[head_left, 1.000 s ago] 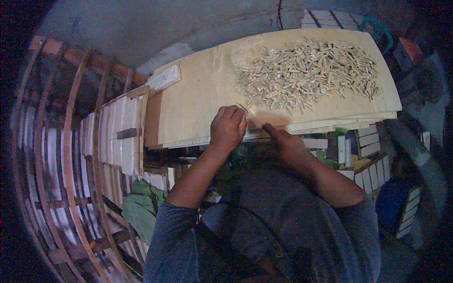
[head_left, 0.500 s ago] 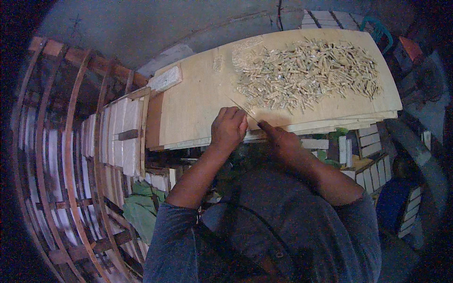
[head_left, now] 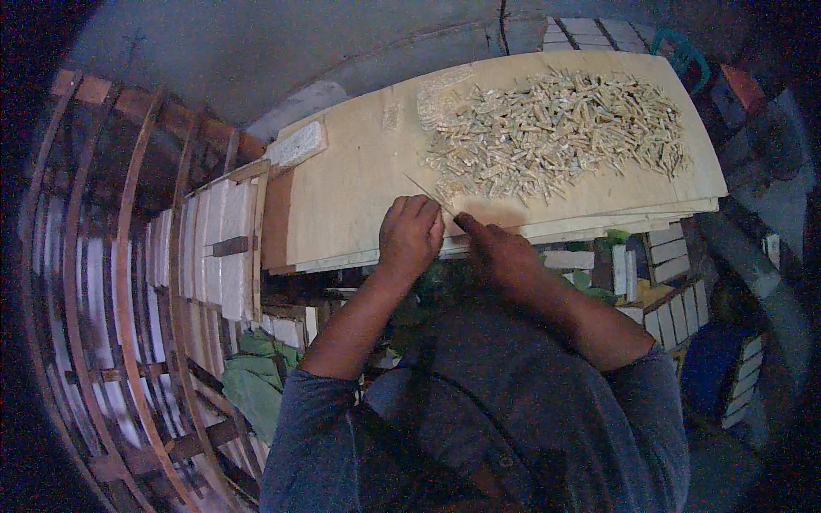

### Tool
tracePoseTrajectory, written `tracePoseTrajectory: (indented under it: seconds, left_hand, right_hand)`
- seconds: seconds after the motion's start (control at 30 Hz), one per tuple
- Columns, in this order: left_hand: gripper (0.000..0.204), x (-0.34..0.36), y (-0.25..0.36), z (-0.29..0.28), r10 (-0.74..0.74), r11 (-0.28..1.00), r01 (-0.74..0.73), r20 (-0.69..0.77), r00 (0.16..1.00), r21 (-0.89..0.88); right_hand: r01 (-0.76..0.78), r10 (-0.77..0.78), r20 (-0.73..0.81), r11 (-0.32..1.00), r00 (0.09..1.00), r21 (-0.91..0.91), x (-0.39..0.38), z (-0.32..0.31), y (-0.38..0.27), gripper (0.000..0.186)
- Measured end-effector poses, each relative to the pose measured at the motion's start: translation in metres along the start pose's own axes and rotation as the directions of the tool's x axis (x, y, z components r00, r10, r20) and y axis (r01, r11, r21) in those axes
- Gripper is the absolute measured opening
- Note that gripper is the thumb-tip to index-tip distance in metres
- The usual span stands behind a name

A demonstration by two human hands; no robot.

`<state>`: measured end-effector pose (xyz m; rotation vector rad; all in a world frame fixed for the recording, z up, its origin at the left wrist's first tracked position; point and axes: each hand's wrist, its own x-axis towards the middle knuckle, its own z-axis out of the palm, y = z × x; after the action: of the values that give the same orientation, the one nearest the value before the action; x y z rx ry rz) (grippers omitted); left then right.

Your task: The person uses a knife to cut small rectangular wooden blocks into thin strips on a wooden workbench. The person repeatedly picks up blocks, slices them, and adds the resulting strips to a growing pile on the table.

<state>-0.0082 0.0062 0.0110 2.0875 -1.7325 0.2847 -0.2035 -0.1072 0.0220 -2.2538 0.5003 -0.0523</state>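
Note:
Near the front edge of the pale plywood board [head_left: 342,188], my right hand [head_left: 496,248] is wrapped round the dark handle of what looks like a thin-bladed knife [head_left: 446,207]. Its narrow blade points up and to the left over the board, passing beside my left hand [head_left: 412,232]. The fingers of that left hand are curled closed against the blade; whatever is in them is hidden. Beyond both hands, a broad heap of short, pale stick-like pieces [head_left: 556,137] covers the board's right half.
A whitish block [head_left: 298,144] lies on the board's far left corner. Wooden rack bars [head_left: 128,197] and pale stacked slabs [head_left: 214,256] stand at my left. Green cloth-like material [head_left: 255,376] is below. More pale blocks [head_left: 671,316] fill the lower right; a grey wall [head_left: 342,43] rises behind.
My right hand with the knife has shifted slightly left and up, closer to my left hand. The left hand has barely moved, and the heap looks the same.

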Motion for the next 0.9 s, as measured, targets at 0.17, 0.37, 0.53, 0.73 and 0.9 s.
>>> tracePoseTrajectory:
  seconds: [0.17,0.37,0.53,0.73,0.9]
  left_hand:
    - [0.016,-0.001,0.003,-0.003,-0.007,0.999,0.006,-0.013,1.000,-0.032]
    - [0.015,-0.003,0.000,0.000,-0.006,0.999,0.004,-0.039,0.999,-0.038]
    - [0.015,-0.002,0.001,-0.001,0.006,1.000,-0.005,-0.023,1.000,0.004]
    - [0.019,-0.004,0.002,-0.006,-0.004,0.997,0.000,-0.051,0.999,-0.073]
    - [0.020,-0.010,-0.003,-0.001,-0.001,1.000,0.000,-0.041,0.999,-0.030]
  right_hand:
    - [-0.143,0.139,0.070,0.988,0.988,0.058,-0.045,-0.006,0.015,0.063]
    - [0.019,-0.016,-0.036,0.995,0.999,0.097,-0.030,-0.008,0.014,0.063]
    - [-0.010,0.006,0.045,0.998,0.999,0.069,-0.004,-0.008,-0.004,0.067]
    - [-0.134,0.132,0.059,0.991,0.989,0.023,-0.052,-0.010,0.013,0.065]
    - [0.054,-0.050,-0.109,0.998,0.993,0.035,-0.034,0.001,0.018,0.060]
